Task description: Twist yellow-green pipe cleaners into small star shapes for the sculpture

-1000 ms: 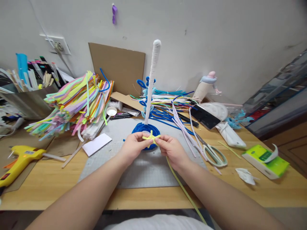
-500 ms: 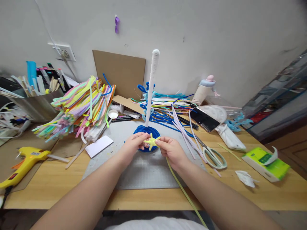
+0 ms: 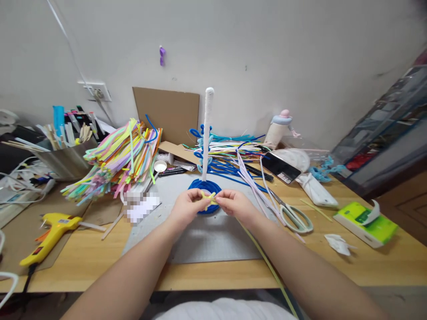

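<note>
A small yellow pipe-cleaner star (image 3: 208, 198) is pinched between both hands. My left hand (image 3: 190, 205) grips its left side with thumb and fingers, and my right hand (image 3: 234, 203) pinches its right side. From under my right hand a long yellow pipe cleaner (image 3: 263, 255) trails down past the table's front edge. Just behind the star stands a coiled blue base (image 3: 195, 184), partly hidden by my hands. A white wrapped post (image 3: 207, 133) rises upright from it, with blue looped pipe cleaners (image 3: 199, 153) beside it.
A grey cutting mat (image 3: 213, 249) lies under my hands. Scissors (image 3: 295, 218), a phone (image 3: 282, 168) and a green tissue pack (image 3: 365, 222) are on the right. On the left are a yellow glue gun (image 3: 55, 233) and a bundle of coloured pipe cleaners (image 3: 123, 155).
The star has turned from facing me to a more edge-on tilt, and my left thumb now presses on it. The whole view has shifted slightly, with the wall and table things lower.
</note>
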`<state>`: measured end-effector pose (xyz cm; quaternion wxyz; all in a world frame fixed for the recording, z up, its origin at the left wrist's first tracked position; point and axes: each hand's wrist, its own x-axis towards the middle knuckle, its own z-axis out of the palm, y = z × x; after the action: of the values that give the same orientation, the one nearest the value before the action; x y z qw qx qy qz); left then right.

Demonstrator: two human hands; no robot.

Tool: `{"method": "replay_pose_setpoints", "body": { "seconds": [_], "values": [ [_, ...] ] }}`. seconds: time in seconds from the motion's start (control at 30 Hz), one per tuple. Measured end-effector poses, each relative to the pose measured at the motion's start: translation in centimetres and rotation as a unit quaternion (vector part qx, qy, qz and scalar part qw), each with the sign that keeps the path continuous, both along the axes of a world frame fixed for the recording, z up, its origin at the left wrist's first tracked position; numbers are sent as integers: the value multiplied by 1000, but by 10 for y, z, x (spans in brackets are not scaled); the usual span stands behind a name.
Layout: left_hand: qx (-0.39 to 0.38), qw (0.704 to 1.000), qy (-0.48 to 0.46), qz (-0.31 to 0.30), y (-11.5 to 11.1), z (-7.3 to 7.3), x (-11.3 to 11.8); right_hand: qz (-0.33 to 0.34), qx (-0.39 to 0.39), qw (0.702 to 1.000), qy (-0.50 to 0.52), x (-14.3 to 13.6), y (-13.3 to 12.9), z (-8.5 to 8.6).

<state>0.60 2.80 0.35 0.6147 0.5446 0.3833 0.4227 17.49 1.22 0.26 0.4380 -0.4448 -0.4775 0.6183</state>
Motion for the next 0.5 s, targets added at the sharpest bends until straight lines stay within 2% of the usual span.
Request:
{"method": "replay_pose_setpoints", "body": {
  "seconds": [0.13,0.23,0.4,0.5],
  "values": [
    [-95,992,-84,-18,2,0,-1,46,-14,997,55,3,0,-1],
    [-140,980,-138,-26,1,0,0,29,11,996,86,-4,-2,-6],
    [-121,977,-173,13,-4,3,5,-58,47,989,126,-22,-9,-15],
    [-88,983,-158,19,-7,1,8,-96,37,983,152,-25,-10,-17]
  ]
}}
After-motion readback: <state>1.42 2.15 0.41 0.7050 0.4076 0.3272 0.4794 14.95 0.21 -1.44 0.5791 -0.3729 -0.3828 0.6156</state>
